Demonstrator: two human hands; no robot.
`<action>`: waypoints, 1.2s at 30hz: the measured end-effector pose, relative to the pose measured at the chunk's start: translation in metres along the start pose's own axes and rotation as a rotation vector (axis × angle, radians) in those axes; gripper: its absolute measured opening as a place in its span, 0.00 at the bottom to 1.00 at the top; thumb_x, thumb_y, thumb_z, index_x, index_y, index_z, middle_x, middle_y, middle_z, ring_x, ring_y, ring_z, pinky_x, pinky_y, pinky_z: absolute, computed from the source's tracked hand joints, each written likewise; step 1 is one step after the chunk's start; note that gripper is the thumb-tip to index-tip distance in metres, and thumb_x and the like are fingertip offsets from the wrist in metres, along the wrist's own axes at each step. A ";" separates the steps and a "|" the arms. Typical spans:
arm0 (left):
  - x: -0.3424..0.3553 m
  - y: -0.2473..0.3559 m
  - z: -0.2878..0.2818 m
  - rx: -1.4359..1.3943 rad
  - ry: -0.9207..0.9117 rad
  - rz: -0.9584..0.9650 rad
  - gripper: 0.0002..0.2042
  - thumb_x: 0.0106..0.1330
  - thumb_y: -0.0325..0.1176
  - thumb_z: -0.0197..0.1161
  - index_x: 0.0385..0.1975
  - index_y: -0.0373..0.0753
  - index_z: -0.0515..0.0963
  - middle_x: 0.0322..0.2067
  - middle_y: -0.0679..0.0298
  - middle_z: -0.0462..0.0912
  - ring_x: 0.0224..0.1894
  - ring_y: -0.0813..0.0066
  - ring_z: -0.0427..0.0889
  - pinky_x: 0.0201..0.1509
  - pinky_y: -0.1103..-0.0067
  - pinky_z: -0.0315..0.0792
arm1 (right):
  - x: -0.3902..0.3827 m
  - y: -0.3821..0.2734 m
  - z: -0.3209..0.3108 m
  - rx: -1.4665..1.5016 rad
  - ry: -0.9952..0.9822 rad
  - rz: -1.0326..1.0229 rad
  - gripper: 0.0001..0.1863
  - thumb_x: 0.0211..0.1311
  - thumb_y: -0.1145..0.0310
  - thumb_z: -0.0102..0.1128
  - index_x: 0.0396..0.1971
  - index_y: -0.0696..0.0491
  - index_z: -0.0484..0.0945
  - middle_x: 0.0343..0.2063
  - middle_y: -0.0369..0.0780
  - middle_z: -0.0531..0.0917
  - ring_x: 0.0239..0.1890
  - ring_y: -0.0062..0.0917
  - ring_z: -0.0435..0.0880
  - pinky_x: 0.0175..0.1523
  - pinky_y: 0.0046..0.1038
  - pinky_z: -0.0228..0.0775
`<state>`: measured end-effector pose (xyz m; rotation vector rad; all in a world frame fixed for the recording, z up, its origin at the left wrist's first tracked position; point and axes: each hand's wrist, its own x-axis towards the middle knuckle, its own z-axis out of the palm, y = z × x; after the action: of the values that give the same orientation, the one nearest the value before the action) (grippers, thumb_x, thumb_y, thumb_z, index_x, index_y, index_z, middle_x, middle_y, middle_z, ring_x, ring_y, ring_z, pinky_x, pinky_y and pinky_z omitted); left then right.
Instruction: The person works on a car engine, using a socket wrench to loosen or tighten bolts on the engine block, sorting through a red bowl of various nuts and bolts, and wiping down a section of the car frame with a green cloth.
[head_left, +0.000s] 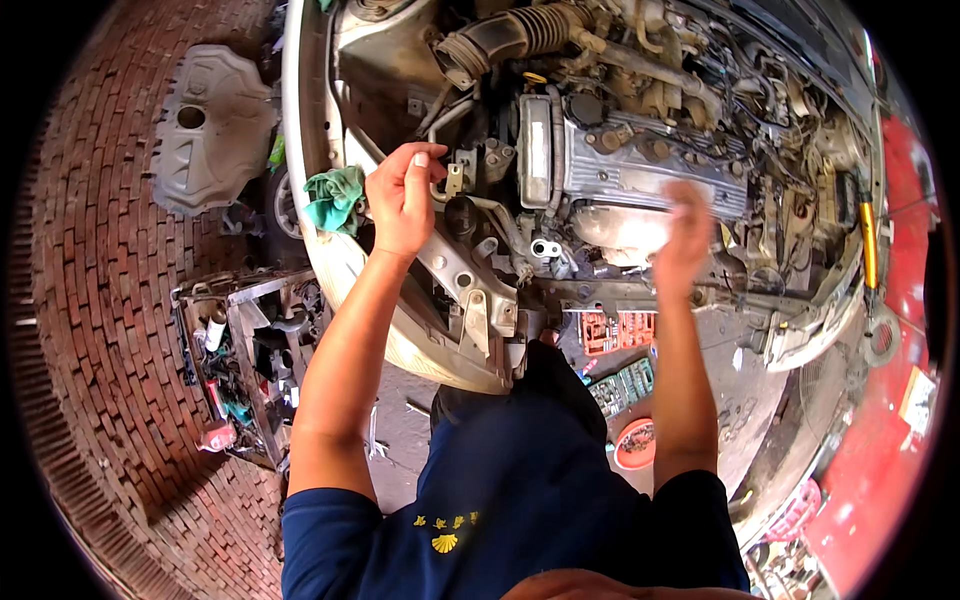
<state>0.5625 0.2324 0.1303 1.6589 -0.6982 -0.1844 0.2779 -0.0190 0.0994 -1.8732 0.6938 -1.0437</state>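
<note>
My left hand (403, 198) is over the front corner of an open engine bay, beside a small metal bracket (456, 178). Its thumb presses against curled fingers, and what they hold, if anything, is hidden. A green cloth (336, 199) lies on the car's body edge just left of that hand. My right hand (685, 240) is smeared by motion in front of the engine, near a shiny metal heat shield (610, 228). Behind it the grey valve cover (650, 165) spans the engine. A ribbed air intake hose (520, 35) runs across the far side.
An orange case of tools (618, 331), a green socket tray (622, 387) and an orange bowl (635, 444) sit on the floor below. A cluttered cart (255, 365) stands at left by a grey plastic cover (212, 130) on bricks. Red bodywork (870, 440) lies right.
</note>
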 end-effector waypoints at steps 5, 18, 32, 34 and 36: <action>0.001 0.004 0.001 -0.036 -0.076 0.016 0.19 0.82 0.37 0.51 0.43 0.31 0.87 0.26 0.61 0.85 0.30 0.76 0.82 0.38 0.78 0.74 | -0.060 -0.087 0.062 -0.027 -0.533 0.015 0.30 0.62 0.62 0.76 0.62 0.56 0.80 0.61 0.47 0.83 0.66 0.42 0.81 0.72 0.39 0.71; -0.003 0.007 0.000 0.075 -0.102 -0.036 0.24 0.83 0.44 0.46 0.48 0.29 0.86 0.32 0.60 0.87 0.37 0.74 0.84 0.48 0.77 0.75 | -0.063 -0.037 0.134 -0.181 -0.323 0.014 0.17 0.65 0.59 0.76 0.22 0.52 0.81 0.19 0.42 0.83 0.23 0.41 0.85 0.29 0.40 0.75; 0.125 0.059 -0.061 0.525 -0.793 0.189 0.13 0.76 0.29 0.63 0.53 0.29 0.84 0.41 0.53 0.92 0.45 0.68 0.91 0.50 0.75 0.82 | -0.057 -0.055 0.135 -0.120 -0.224 0.158 0.15 0.64 0.65 0.77 0.25 0.55 0.80 0.19 0.43 0.82 0.19 0.38 0.81 0.27 0.36 0.71; 0.160 0.053 -0.049 0.755 -1.072 0.349 0.13 0.69 0.32 0.68 0.50 0.38 0.86 0.38 0.51 0.90 0.41 0.50 0.90 0.46 0.64 0.83 | -0.054 -0.065 0.138 -0.226 -0.223 0.231 0.16 0.65 0.58 0.76 0.24 0.52 0.81 0.17 0.43 0.83 0.20 0.41 0.85 0.28 0.39 0.75; 0.181 0.032 -0.032 0.845 -1.364 0.471 0.10 0.69 0.37 0.68 0.44 0.39 0.86 0.38 0.49 0.89 0.41 0.45 0.87 0.46 0.59 0.82 | -0.048 -0.079 0.142 -0.319 -0.253 0.354 0.18 0.66 0.53 0.74 0.27 0.52 0.84 0.18 0.44 0.84 0.22 0.45 0.86 0.31 0.40 0.77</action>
<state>0.7126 0.1601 0.2149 1.9227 -2.4173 -0.7876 0.3818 0.1149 0.1102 -2.0070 1.0389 -0.4811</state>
